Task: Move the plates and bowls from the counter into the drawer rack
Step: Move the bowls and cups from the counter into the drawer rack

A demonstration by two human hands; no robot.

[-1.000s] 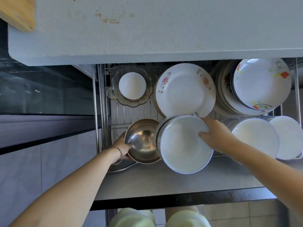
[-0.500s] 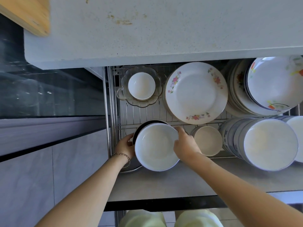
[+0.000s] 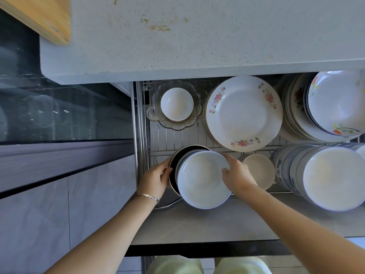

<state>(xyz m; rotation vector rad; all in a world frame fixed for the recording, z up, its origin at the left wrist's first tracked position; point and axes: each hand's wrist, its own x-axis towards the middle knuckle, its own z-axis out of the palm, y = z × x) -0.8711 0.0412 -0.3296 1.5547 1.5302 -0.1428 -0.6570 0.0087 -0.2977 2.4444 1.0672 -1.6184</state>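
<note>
The white bowls (image 3: 203,180), a nested stack, sit tilted inside a metal bowl (image 3: 173,165) at the near left of the drawer rack (image 3: 177,139). They look glazed, stiff, breakable and slick, and heavy together, so the rim is probably the best hold. The right hand (image 3: 236,175) has its grip clamped on their right rim. The left hand (image 3: 158,176) pinches the metal bowl's left edge. At the far left, a glass dish (image 3: 156,115) holds a small bowl (image 3: 176,104).

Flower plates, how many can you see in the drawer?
3. The pink-flower plate lies on top at the back middle. The orange-flower plate lies on top at the back right. The red-flower plate peeks out beneath it. Plates stacked lower may hide more flowers.
</note>
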